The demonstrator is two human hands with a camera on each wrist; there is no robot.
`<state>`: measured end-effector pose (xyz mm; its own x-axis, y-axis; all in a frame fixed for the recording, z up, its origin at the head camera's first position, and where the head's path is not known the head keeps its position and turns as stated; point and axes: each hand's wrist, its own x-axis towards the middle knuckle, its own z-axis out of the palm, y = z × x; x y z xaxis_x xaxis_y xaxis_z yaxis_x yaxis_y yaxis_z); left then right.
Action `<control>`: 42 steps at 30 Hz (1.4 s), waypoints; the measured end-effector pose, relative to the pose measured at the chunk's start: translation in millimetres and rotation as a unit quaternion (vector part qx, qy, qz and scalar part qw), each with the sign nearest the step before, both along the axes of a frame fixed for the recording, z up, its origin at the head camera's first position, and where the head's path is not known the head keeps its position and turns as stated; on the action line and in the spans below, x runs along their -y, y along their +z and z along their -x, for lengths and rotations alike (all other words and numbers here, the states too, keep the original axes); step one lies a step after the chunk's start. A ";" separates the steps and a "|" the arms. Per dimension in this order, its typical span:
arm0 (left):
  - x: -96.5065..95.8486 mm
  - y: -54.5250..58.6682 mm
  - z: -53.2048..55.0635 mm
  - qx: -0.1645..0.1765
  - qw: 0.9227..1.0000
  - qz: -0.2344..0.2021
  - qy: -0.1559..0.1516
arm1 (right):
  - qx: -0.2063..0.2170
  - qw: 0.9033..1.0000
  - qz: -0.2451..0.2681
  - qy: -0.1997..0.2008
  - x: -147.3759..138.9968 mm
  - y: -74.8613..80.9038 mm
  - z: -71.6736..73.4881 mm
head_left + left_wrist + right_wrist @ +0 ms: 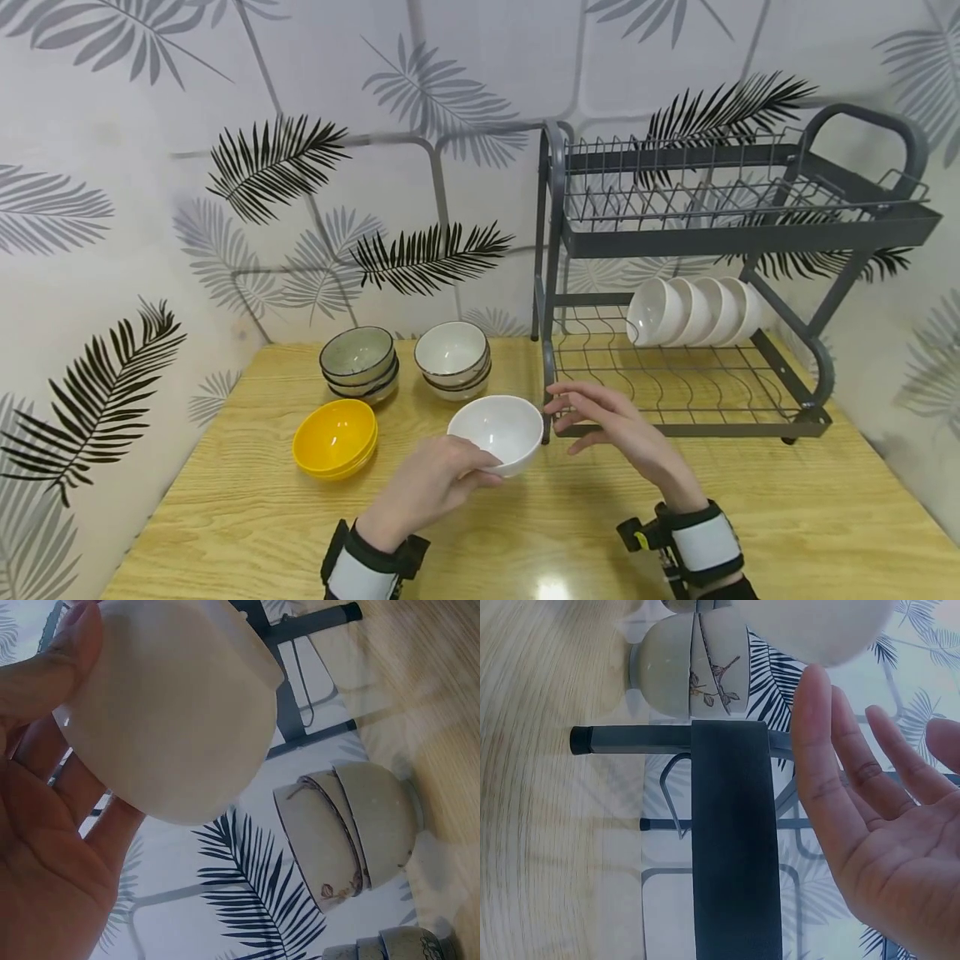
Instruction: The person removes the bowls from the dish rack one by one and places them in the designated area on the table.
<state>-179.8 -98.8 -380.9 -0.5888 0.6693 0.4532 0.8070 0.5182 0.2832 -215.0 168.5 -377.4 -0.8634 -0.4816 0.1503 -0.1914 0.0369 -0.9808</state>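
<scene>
My left hand (438, 482) holds a plain white bowl (504, 425) by its near rim, thumb on the inside. The bowl is raised above the table, its mouth tilted up toward the head camera; its smooth underside fills the upper part of the left wrist view. To its right my right hand (611, 421) has its fingers spread and holds nothing, with its fingertips close to the bowl's right side. In the right wrist view the fingertips (815, 682) reach up toward the bowl's pale edge; whether they touch it I cannot tell.
A grey two-tier dish rack (693, 429) stands right, with several white bowls (656, 312) on edge in its lower tier. Stacked dark-rimmed white bowls (452, 354), grey-green bowls (358, 358) and yellow bowls (335, 440) stand left on the wooden table (247, 508).
</scene>
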 end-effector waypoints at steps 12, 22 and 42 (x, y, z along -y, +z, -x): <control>11.0 -19.2 13.0 0.027 0.997 0.043 0.060 | -0.016 1.000 -0.004 0.012 -1.8 -2.3 1.5; 18.7 -44.6 27.2 0.106 0.986 0.092 0.093 | -0.022 1.000 -0.007 0.014 -2.9 -4.0 1.2; 22.8 -45.9 30.1 0.151 0.975 0.078 0.144 | -0.041 0.999 -0.009 0.015 -3.3 -3.9 3.1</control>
